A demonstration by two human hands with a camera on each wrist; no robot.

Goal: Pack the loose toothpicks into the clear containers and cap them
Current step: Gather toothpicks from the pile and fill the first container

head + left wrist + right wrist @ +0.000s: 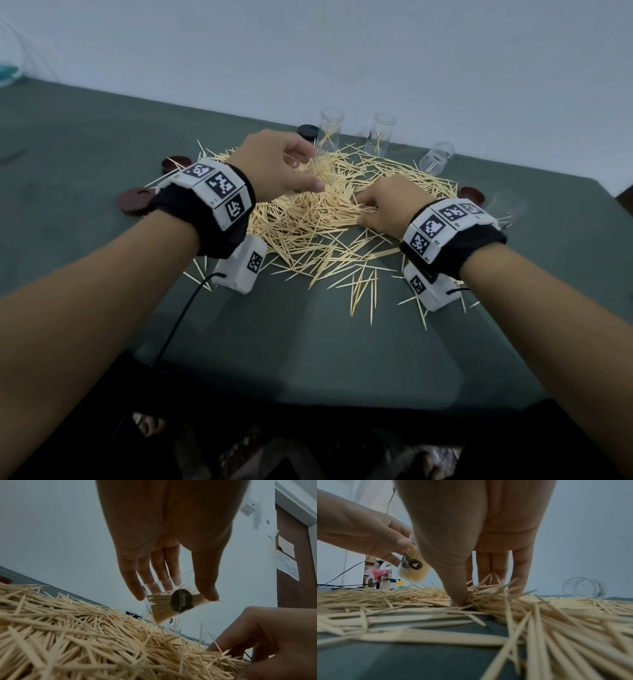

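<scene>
Dark green counter (308,359) cloth is lying under a heap of pale wooden toothpicks (308,219); the right hand (387,205) is pinching a bunch from it, while the left hand (274,164) is gripping a tilted, part-filled clear plastic container (173,604) just above, apparently ready to receive; beyond, emptier clear tubes (378,133) are waiting.

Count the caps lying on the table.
4: a black cap behind the toothpicks, a far brown cap and a near brown cap on their left, a right brown cap. Toothpicks may hide more.
</scene>
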